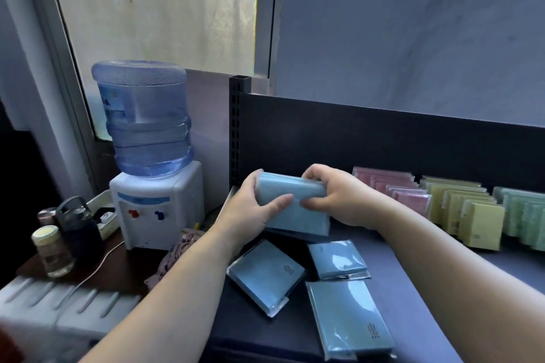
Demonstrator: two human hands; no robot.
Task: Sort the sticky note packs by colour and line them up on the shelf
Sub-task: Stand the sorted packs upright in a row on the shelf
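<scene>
Both hands hold a bundle of blue sticky note packs [298, 209] upright on the dark shelf [442, 280], near its left end. My left hand [253, 209] grips the bundle's left side, thumb across its front. My right hand [333, 194] grips its top right corner. Three more blue packs lie flat in front: one [265, 275] at the left, one [337, 259] in the middle, one [349, 320] nearest me. Rows of pink packs [395, 188], yellow packs [469, 212] and green packs [525, 215] stand lined up to the right.
The shelf's dark back panel [383, 138] and perforated post [236, 127] rise behind the packs. Left of the shelf, a water dispenser [153, 203] with a blue bottle stands on a low table beside jars [53, 250], a dark bottle [78, 227] and a white cable.
</scene>
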